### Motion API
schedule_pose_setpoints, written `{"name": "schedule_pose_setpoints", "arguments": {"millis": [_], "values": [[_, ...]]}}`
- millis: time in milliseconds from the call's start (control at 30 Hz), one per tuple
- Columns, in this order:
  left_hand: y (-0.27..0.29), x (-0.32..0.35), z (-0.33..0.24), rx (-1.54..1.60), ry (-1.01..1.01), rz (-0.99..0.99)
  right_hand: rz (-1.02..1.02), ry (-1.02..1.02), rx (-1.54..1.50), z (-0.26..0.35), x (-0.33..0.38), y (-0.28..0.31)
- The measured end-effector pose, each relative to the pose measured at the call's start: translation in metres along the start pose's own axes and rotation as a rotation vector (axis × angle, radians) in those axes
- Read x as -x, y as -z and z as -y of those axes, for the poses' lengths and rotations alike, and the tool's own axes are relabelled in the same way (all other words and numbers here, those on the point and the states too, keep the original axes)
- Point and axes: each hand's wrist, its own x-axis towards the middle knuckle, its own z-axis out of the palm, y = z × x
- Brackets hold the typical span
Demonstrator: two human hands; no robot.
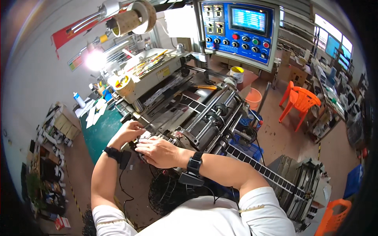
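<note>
Both of my hands rest on the near end of a label-cutting machine with steel rollers. My left hand curls its fingers over the machine's edge, touching a strip of material. My right hand lies flat just beside it, fingers pointing left and pressing on the same spot. What lies under the fingers is hidden. Each wrist wears a black band. A web of dark rectangular labels runs from the rollers toward the lower right.
A blue control panel with a screen and knobs hangs above the machine. An orange bucket and orange chairs stand at the right. A cardboard roll hangs at top left. Shelves line the left wall.
</note>
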Motion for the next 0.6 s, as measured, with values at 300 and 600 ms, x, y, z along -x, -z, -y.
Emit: {"name": "schedule_pose_setpoints", "arguments": {"millis": [300,600], "values": [[0.007,0.022,0.020,0.205,-0.156,-0.154,-0.129,-0.198,0.003,0.043,0.050,0.048],[0.056,0.030,0.092,0.152,-0.238,-0.256,-0.248,-0.855,-0.251,0.111,0.239,0.093]]}}
